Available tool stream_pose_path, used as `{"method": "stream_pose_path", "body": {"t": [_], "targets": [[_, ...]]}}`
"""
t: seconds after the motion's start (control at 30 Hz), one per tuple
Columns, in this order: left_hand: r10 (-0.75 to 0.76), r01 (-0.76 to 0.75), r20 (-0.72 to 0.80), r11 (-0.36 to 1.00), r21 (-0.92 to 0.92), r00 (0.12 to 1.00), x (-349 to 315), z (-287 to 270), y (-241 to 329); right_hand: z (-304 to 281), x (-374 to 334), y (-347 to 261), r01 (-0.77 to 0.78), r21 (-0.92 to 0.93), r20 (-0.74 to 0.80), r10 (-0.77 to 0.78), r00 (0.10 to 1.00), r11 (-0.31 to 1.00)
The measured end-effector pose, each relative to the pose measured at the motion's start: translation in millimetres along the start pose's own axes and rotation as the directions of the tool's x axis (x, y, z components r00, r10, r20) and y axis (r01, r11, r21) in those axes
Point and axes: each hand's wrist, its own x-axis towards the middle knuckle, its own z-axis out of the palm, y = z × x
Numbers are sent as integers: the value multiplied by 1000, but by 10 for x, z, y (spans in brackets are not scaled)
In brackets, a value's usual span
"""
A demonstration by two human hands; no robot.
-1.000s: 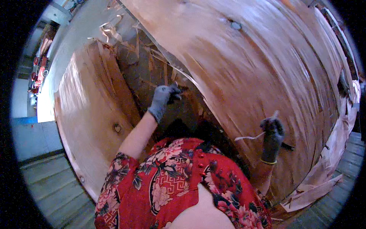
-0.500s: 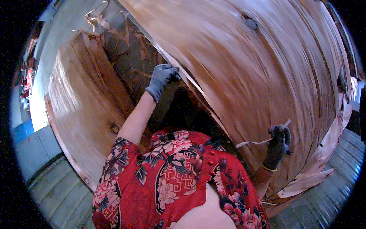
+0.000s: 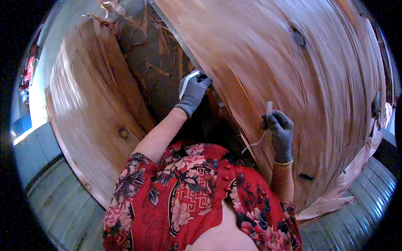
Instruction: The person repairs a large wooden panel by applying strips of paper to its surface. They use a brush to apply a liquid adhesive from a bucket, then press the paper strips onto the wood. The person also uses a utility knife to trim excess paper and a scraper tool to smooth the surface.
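My left hand [image 3: 194, 93], in a grey glove, is closed at the edge of a large brown wood veneer sheet [image 3: 259, 62]. From its fingers a narrow white strip [image 3: 184, 85] curls back over the glove. The fingertips are partly hidden, so whether they also pinch the veneer edge is unclear. Over the same sheet, to the right, my gloved right hand [image 3: 280, 131] grips a pale narrow strip [image 3: 269, 107]. One end stands up above the fingers, and a thin tail hangs down toward the sheet's near edge.
Another veneer stack [image 3: 79, 96] lies on the left, with a knot in it. Between the two are brown veneer scraps [image 3: 158, 69] on the dark floor. Ragged pale veneer edges [image 3: 326, 207] stick out at lower right, above ribbed grey metal [image 3: 63, 196].
My right hand has moved up and left with its strip, which is now upright. My left hand has shifted right; a white strip now lies over its back. The view has shifted slightly.
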Motion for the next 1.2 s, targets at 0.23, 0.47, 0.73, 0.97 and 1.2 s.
{"method": "stream_pose_path", "body": {"t": [0.23, 0.47, 0.73, 0.97, 1.2], "targets": [[-116, 113, 26, 988, 101, 993, -29, -53, 237, 351, 407, -107, -22, -108, 189, 42, 981, 994], [1, 2, 68, 999, -39, 998, -108, 67, 388, 503, 908, -200, 162, -406, 311, -31, 950, 899], [-37, 32, 97, 998, 47, 995, -167, 105, 494, 835, 1245, -434, 387, -757, 421, -60, 905, 526], [62, -53, -20, 950, 307, 998, -247, 40, 824, 1063, 1315, -647, 308, -940, 323, 92, 942, 146], [555, -458, 18, 668, 587, 832, -341, 262, 408, 1045, 1402, -550, 315, -949, 317, 75, 946, 31]]}}
